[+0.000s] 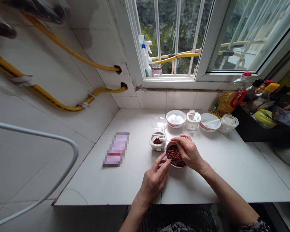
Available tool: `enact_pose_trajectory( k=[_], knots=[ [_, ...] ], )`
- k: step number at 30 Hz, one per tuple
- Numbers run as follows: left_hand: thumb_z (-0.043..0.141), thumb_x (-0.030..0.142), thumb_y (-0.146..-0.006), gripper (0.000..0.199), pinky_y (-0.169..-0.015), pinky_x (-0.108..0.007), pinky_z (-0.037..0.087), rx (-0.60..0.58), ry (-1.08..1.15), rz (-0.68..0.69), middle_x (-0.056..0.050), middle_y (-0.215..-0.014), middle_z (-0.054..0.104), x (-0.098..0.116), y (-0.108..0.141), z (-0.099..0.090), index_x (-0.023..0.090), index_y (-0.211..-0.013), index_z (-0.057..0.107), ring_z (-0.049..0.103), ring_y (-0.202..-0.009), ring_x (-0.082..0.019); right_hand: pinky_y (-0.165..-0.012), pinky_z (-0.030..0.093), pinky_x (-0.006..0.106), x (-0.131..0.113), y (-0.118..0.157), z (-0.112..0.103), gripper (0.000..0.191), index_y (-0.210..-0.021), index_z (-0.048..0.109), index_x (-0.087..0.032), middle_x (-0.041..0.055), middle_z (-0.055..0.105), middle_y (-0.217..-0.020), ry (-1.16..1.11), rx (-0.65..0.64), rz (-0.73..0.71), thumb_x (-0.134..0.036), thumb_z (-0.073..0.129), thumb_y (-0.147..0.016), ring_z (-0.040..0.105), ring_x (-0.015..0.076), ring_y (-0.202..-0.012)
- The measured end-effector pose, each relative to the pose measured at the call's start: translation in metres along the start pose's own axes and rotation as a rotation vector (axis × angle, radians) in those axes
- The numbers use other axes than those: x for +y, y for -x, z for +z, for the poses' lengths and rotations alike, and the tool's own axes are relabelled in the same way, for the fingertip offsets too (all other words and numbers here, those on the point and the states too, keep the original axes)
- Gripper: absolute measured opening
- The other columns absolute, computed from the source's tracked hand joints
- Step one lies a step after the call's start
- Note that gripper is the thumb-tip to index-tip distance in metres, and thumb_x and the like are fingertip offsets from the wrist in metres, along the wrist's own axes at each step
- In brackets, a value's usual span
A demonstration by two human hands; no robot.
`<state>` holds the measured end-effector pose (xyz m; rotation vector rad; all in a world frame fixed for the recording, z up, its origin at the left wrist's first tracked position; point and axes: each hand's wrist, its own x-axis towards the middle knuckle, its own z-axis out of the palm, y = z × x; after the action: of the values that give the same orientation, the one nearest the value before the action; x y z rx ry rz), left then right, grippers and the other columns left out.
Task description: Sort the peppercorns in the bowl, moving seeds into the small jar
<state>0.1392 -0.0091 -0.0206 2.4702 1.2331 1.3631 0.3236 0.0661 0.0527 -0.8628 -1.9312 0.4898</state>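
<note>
A bowl [176, 167] full of small dark reddish-brown grains, which look like Sichuan peppercorns, stands on the white counter. My left hand [153, 178] has its fingertips on the left rim of this bowl, the fingers slightly bent. Above the bowl, my right hand [188, 151] pinches the handle of a small white spoon [168, 140]. The spoon's head reaches over a white-rimmed seasoning jar [157, 146] just left of the bowl, with some of the same grains inside. Behind that jar, its clear lid [159, 122] stands raised.
Along the back are a bowl of white powder [176, 119], a lidded jar [192, 120], a bowl with a spoon [209, 123] and another jar [228, 124]. An oil bottle [228, 100] stands back right. A blurred purple packet [116, 149] lies left.
</note>
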Motion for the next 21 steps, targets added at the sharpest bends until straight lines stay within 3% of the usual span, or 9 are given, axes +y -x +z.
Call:
enact_pose_trajectory(
  k=[3,6,10,14,18,21],
  knots=[
    [0.048,0.004,-0.096,0.042,-0.085,-0.026,0.062,-0.002,-0.003,0.002,-0.02,-0.139,0.055,0.0,0.0,0.0,0.017,-0.135,0.054,0.071,-0.102,-0.016,-0.093,0.051,0.043,0.004,0.002,-0.009,0.022,-0.103,0.067,-0.023,0.0057,0.078,-0.088,0.007,0.084,0.084,-0.018,0.047,-0.098,0.071,0.0233,-0.091],
    [0.049,0.003,-0.095,0.042,-0.085,-0.025,0.062,-0.002,-0.005,0.002,-0.019,-0.139,0.055,0.001,-0.001,0.0,0.017,-0.134,0.054,0.071,-0.101,-0.016,-0.085,0.053,0.04,0.011,0.004,-0.02,0.019,-0.096,0.066,-0.022,0.0038,0.075,-0.076,0.007,0.126,0.206,-0.021,0.047,-0.096,0.07,0.0238,-0.083],
    [0.05,0.003,-0.094,0.041,-0.084,-0.025,0.062,0.004,-0.006,0.005,-0.02,-0.138,0.056,0.001,-0.001,0.0,0.016,-0.133,0.055,0.072,-0.101,-0.017,-0.087,0.05,0.041,0.021,0.006,-0.022,0.02,-0.084,0.065,-0.023,0.0013,0.071,-0.064,0.142,0.01,0.221,-0.016,0.047,-0.09,0.067,0.0237,-0.077],
    [0.049,0.003,-0.095,0.042,-0.083,-0.025,0.062,0.009,-0.021,0.008,-0.019,-0.139,0.057,0.001,-0.001,0.001,0.017,-0.134,0.054,0.072,-0.101,-0.017,-0.091,0.049,0.041,0.023,0.008,-0.015,0.023,-0.078,0.064,-0.024,0.0014,0.071,-0.068,0.205,-0.106,0.175,-0.011,0.046,-0.087,0.066,0.0224,-0.077],
    [0.049,0.004,-0.095,0.043,-0.084,-0.026,0.062,0.002,-0.013,0.001,-0.019,-0.139,0.056,0.001,-0.001,0.0,0.018,-0.135,0.053,0.072,-0.102,-0.017,-0.09,0.048,0.04,0.021,0.007,-0.016,0.023,-0.078,0.064,-0.024,0.0006,0.069,-0.062,0.152,-0.07,0.236,-0.014,0.046,-0.088,0.066,0.0236,-0.082],
    [0.049,0.003,-0.095,0.043,-0.084,-0.026,0.062,-0.004,-0.01,-0.006,-0.02,-0.139,0.056,0.002,-0.001,0.0,0.018,-0.136,0.053,0.071,-0.102,-0.017,-0.085,0.049,0.038,0.018,0.005,-0.021,0.021,-0.078,0.062,-0.023,-0.001,0.068,-0.058,0.044,-0.042,0.321,-0.018,0.046,-0.088,0.067,0.0214,-0.071]
  ],
)
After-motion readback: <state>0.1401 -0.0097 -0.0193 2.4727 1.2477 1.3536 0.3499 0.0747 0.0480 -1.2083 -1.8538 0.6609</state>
